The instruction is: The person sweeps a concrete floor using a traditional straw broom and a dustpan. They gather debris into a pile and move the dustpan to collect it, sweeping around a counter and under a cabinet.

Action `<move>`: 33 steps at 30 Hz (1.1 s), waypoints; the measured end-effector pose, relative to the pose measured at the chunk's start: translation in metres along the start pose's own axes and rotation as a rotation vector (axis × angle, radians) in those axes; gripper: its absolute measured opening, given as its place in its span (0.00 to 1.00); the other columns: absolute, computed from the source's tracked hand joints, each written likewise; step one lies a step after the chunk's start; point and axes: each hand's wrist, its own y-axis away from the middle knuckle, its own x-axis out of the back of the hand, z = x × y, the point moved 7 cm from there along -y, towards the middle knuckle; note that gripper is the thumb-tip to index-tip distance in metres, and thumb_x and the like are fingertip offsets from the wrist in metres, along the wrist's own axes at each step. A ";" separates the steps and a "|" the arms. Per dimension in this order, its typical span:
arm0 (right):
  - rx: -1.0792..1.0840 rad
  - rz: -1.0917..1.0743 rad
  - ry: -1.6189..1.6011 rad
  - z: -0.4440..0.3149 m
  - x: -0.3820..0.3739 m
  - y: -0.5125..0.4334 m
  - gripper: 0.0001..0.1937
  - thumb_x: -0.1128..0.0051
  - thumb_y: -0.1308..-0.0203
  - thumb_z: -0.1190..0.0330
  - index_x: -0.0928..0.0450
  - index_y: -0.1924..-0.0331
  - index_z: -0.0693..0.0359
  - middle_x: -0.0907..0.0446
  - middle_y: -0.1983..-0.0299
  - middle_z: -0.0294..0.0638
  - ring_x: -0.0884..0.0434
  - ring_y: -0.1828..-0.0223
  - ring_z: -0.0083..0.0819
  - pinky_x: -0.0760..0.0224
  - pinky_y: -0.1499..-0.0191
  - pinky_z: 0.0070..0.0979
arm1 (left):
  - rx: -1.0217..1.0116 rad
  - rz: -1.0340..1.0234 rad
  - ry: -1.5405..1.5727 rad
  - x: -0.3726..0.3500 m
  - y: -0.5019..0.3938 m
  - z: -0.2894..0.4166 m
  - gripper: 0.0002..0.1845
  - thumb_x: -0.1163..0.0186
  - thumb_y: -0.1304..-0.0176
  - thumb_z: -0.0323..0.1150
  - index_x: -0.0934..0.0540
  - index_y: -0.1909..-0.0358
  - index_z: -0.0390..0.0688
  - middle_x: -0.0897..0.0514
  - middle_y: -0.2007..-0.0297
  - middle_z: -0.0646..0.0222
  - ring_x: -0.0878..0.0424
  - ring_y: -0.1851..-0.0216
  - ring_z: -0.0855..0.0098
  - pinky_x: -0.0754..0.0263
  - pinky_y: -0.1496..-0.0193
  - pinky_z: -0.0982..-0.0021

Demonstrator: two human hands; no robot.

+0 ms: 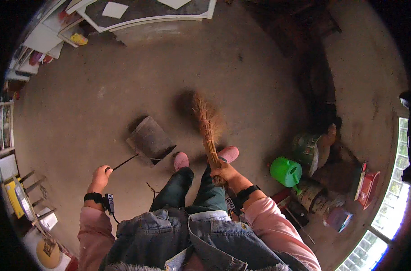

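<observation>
My left hand (100, 176) is closed around the end of a thin dark handle (124, 162). That handle runs to a grey metal dustpan (152, 138), which is near the floor ahead of my feet. In my right hand (224, 172) is a straw hand broom (208, 139), gripped at its bound lower end. Its bristles point away from me and look blurred at the tip. Whether the bristles touch the floor I cannot tell. The broom and the dustpan are apart, with the broom on the right. My pink shoes (181, 160) stand between them and me.
A green watering can (286, 171) stands to my right, near a rusty cylindrical container (310, 196) and a red plastic basket (368, 189). Along the left are shelves (5, 125) and a wooden rack (32, 203). A white-framed glass display case (151, 19) stands ahead on the concrete floor (73, 95).
</observation>
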 end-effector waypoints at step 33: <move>-0.122 -0.186 -0.094 -0.073 0.009 0.024 0.26 0.40 0.62 0.75 0.32 0.52 0.63 0.28 0.76 0.38 0.28 0.81 0.26 0.33 0.80 0.22 | 0.153 0.253 0.192 0.003 0.013 -0.070 0.17 0.47 0.43 0.31 0.28 0.51 0.41 0.25 0.53 0.54 0.28 0.51 0.55 0.33 0.49 0.64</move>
